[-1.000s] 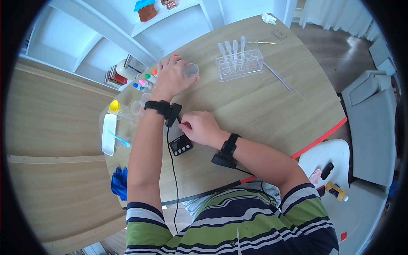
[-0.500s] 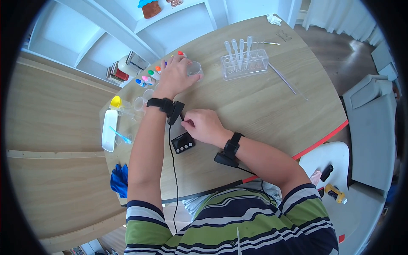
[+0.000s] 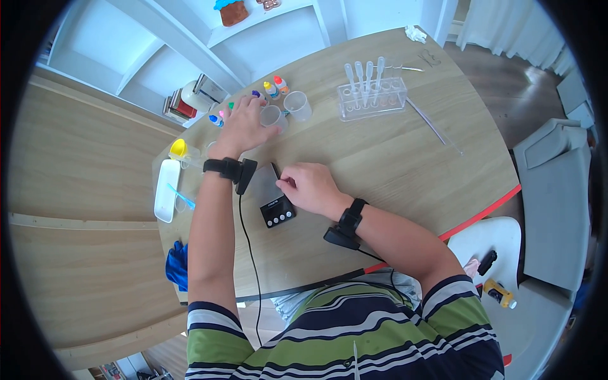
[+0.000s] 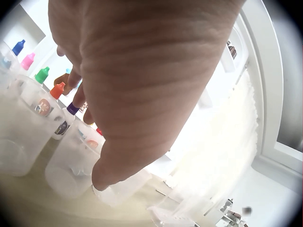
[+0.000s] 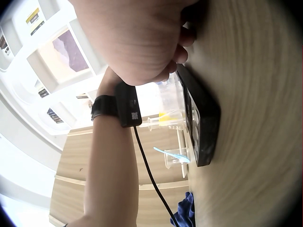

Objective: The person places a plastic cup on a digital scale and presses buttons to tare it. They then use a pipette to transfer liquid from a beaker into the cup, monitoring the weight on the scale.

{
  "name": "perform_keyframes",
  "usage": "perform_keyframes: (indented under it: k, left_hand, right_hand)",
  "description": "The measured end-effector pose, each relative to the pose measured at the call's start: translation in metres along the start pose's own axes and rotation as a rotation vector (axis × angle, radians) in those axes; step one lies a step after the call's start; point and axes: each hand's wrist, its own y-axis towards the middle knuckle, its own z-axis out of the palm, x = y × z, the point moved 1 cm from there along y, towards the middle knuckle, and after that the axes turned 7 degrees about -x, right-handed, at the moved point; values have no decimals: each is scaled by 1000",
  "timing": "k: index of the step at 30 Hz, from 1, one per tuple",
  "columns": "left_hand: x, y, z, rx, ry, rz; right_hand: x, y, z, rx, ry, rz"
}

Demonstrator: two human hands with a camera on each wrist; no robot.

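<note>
My left hand (image 3: pixel 240 130) is over the far left of the table, fingers spread and reaching past a clear plastic cup (image 3: pixel 273 118), the thumb at its near side. Whether it touches the cup is hard to tell. Another clear cup (image 3: pixel 297 106) stands just right of it. In the left wrist view the thumb is between a cup (image 4: pixel 71 163) and a second one. My right hand (image 3: pixel 310 189) rests loosely curled at the right side of a small black scale (image 3: pixel 277 212), with nothing seen in it. The right wrist view shows its curled fingers above the scale (image 5: pixel 208 127).
Dropper bottles with coloured caps (image 3: pixel 272 90) line the far edge. Right of them is a clear rack (image 3: pixel 373 101) with pipettes. A white tray (image 3: pixel 166 190), a yellow cup (image 3: pixel 178 149) and blue cloth (image 3: pixel 177 266) are on the left. A thin rod (image 3: pixel 427 120) lies right.
My left hand has drawn back leftward from the farther cup, uncovering the yellow- and red-capped bottles and the nearer cup. My right hand has stayed beside the scale. The view has shifted slightly.
</note>
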Motion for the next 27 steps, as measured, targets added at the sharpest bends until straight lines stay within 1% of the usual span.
perform_keyframes:
  k: [1,3,6,10,11,12,13,15,16,18,19,21,22,24,25,27]
  left_hand:
    - [0,-1,2,-2,-1,-2]
    - [-1,-1,7,-61,-22,12]
    - [0,2,10,-28,-37,-22]
    - [1,0,5,-49,-70,-23]
    - [3,-2,2,-108,-103,21]
    - [4,-5,-4,-166,-136,63]
    - [-2,-12,-18,-164,-132,57]
    - [-15,-36,-49,-323,-132,134]
    - [-18,-51,-60,-318,-126,130]
    - [-23,-86,-76,-393,-235,129]
    - [-26,-105,-80,-386,-232,126]
    - [-27,-138,-84,-305,-265,-2]
    - [-23,-148,-78,-301,-263,-10]
    - [-10,-164,-59,-239,-324,-39]
    - [-5,-169,-53,-243,-323,-49]
    - [-1,-174,-43,-217,-344,-41]
  right_hand:
    - [1,0,-1,-1,-2,1]
    - [1,0,-1,-3,-6,0]
    - [1,0,-1,1,-4,0]
    - [2,0,-2,5,-4,-2]
    - [2,0,-2,9,-3,4]
    - [2,0,-2,12,1,4]
    - [1,0,-2,7,3,4]
    - [1,0,0,8,14,6]
    - [0,0,0,10,17,9]
    - [-1,0,0,9,27,16]
    - [-1,0,0,9,20,17]
    - [0,0,0,14,19,22]
    - [0,0,0,15,15,26]
    - [1,-1,-1,19,5,27]
    - [1,-1,0,29,7,22]
    - [-1,-1,0,-6,5,0]
